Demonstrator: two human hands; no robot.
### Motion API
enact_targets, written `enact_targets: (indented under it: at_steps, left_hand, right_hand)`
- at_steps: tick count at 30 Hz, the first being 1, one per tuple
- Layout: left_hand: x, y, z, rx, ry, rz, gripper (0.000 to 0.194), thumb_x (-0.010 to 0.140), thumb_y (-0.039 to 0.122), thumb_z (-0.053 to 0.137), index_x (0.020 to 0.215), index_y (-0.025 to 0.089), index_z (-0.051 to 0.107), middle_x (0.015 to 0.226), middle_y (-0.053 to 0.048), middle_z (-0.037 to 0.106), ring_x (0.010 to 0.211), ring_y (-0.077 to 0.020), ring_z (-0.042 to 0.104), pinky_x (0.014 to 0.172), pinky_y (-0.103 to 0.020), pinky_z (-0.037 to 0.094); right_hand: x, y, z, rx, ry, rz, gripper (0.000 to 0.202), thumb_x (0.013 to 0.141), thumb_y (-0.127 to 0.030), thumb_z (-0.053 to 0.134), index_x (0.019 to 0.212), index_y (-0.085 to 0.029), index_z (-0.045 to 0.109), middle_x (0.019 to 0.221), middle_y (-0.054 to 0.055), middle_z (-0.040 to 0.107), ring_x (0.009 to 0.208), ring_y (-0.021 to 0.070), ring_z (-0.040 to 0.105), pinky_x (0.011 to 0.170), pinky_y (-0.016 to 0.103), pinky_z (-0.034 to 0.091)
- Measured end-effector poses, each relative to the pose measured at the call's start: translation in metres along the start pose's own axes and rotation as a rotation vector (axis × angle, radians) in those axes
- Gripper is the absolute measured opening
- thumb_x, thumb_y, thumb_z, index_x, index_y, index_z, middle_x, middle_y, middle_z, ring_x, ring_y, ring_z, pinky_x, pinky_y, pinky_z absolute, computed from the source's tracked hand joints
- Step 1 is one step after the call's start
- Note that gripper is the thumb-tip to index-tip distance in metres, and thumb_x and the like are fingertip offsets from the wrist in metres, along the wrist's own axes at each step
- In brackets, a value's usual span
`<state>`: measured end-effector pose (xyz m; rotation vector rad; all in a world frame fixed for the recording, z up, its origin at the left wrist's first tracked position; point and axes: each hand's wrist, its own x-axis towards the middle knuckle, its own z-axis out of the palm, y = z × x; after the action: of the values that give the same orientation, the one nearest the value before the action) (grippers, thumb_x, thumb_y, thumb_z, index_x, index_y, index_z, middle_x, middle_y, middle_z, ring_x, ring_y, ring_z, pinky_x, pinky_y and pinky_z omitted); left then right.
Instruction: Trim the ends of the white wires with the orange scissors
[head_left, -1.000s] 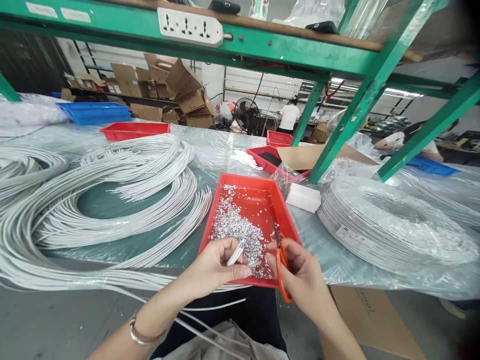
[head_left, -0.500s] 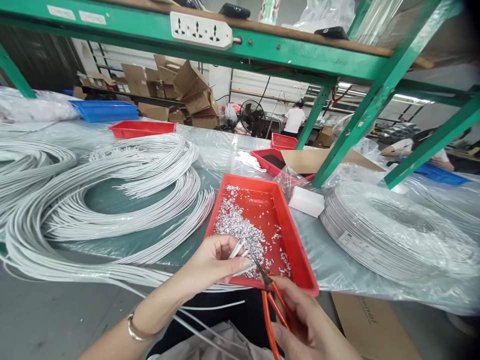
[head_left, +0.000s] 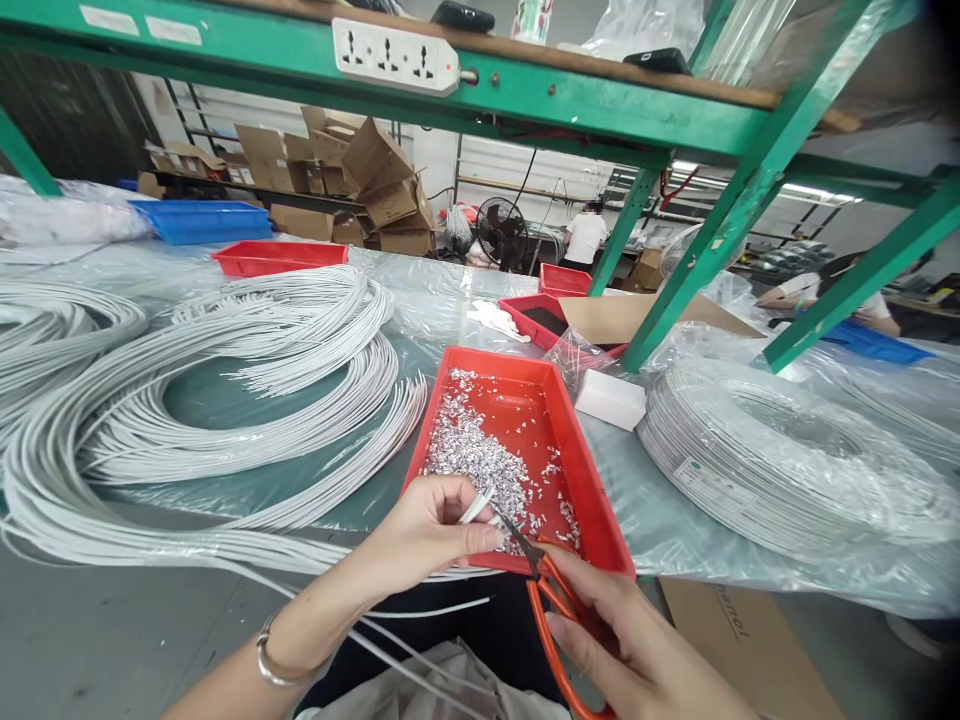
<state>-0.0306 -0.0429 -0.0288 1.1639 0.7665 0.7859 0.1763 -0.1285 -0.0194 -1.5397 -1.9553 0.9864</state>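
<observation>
My left hand (head_left: 439, 525) pinches the ends of a few white cables (head_left: 475, 508) over the near edge of a red tray (head_left: 600, 500). Orange-handled scissors (head_left: 551, 630) are in my right hand (head_left: 615, 625), their handles spread and the blade tips at the cable ends by my left fingertips. Small silvery pieces (head_left: 480, 455) are heaped along the left and near part of the tray. Long bundles of white cable (head_left: 247, 440) lie coiled to the left, and some strands run beneath my left forearm.
A wrapped cable coil (head_left: 750, 460) and a white box (head_left: 611, 399) are right of the tray. Green shelf posts (head_left: 705, 260) rise behind. A red tray (head_left: 281, 257) and blue tray (head_left: 202, 220) sit at the back left. People are in the background.
The scissor handles have spread wider in my right hand, and the blades have tilted more to the left. My left hand still pinches the cables, with the fingertips slightly lower. The view has shifted slightly.
</observation>
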Motion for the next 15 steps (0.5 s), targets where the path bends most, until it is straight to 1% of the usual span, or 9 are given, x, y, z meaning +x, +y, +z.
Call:
enact_targets:
  at_steps: [2,5,7,9,10,12,13,15]
  left_hand:
    - [0.0,0.0,-0.002,-0.001,-0.052,-0.02,0.033,0.059,0.038,0.075,0.064,0.013,0.053,0.047,0.007,0.051,0.037,-0.0045,0.045,0.036,-0.015,0.033]
    - [0.0,0.0,-0.005,-0.027,-0.139,0.005,0.039,0.06,0.047,0.072,0.062,0.012,0.054,0.052,0.002,0.056,0.039,-0.0066,0.051,0.039,-0.017,0.037]
    - [0.0,0.0,-0.005,-0.041,-0.173,0.0,0.04,0.063,0.049,0.069,0.063,0.012,0.055,0.052,0.001,0.057,0.037,-0.0066,0.051,0.038,-0.017,0.036]
    - [-0.001,0.0,-0.006,-0.042,-0.189,0.0,0.038,0.066,0.048,0.067,0.063,0.012,0.054,0.051,0.002,0.056,0.036,-0.0056,0.051,0.037,-0.016,0.034]
    - [-0.001,0.0,-0.006,-0.038,-0.195,0.002,0.038,0.068,0.047,0.066,0.064,0.012,0.054,0.051,0.002,0.055,0.036,-0.0051,0.051,0.037,-0.015,0.033]
    - [-0.001,0.0,-0.006,-0.024,-0.204,0.005,0.037,0.069,0.047,0.065,0.064,0.012,0.054,0.051,0.003,0.055,0.036,-0.0048,0.051,0.037,-0.015,0.032]
    - [-0.001,-0.001,-0.006,-0.016,-0.205,0.005,0.037,0.069,0.047,0.065,0.065,0.012,0.054,0.051,0.003,0.055,0.036,-0.005,0.051,0.037,-0.015,0.032]
    - [0.0,-0.001,-0.006,0.001,-0.211,0.007,0.038,0.068,0.049,0.065,0.064,0.012,0.054,0.051,0.002,0.054,0.036,-0.0061,0.051,0.037,-0.016,0.034]
  right_hand:
    - [-0.001,0.005,-0.002,-0.015,0.009,0.023,0.043,0.085,-0.042,0.048,0.127,-0.03,0.047,0.118,0.008,0.06,0.107,0.0301,0.055,0.089,0.045,0.045]
    - [-0.001,0.007,-0.005,-0.005,0.033,0.032,0.041,0.083,-0.039,0.053,0.124,-0.032,0.051,0.116,0.008,0.061,0.105,0.0307,0.055,0.088,0.045,0.045]
    - [0.003,0.007,-0.009,0.069,0.052,-0.003,0.039,0.081,-0.035,0.056,0.119,-0.029,0.056,0.104,0.008,0.066,0.096,0.029,0.059,0.083,0.041,0.048]
    - [0.009,0.003,-0.011,0.21,0.043,-0.038,0.031,0.078,-0.031,0.06,0.108,-0.023,0.064,0.082,0.006,0.067,0.077,0.0242,0.062,0.069,0.033,0.052]
    - [0.013,0.0,-0.011,0.294,0.039,-0.042,0.026,0.077,-0.029,0.062,0.101,-0.021,0.066,0.071,0.004,0.064,0.066,0.0204,0.06,0.06,0.028,0.051]
    - [0.022,-0.008,-0.008,0.44,0.063,-0.02,0.019,0.074,-0.028,0.066,0.091,-0.019,0.067,0.055,-0.003,0.053,0.049,0.0125,0.048,0.045,0.021,0.043]
    - [0.027,-0.013,-0.005,0.488,0.086,-0.012,0.018,0.073,-0.028,0.067,0.087,-0.018,0.066,0.052,-0.005,0.046,0.045,0.0098,0.041,0.042,0.019,0.038]
    - [0.039,-0.023,0.003,0.517,0.14,-0.031,0.013,0.071,-0.027,0.069,0.079,-0.017,0.064,0.05,-0.008,0.036,0.044,0.0076,0.032,0.041,0.018,0.032]
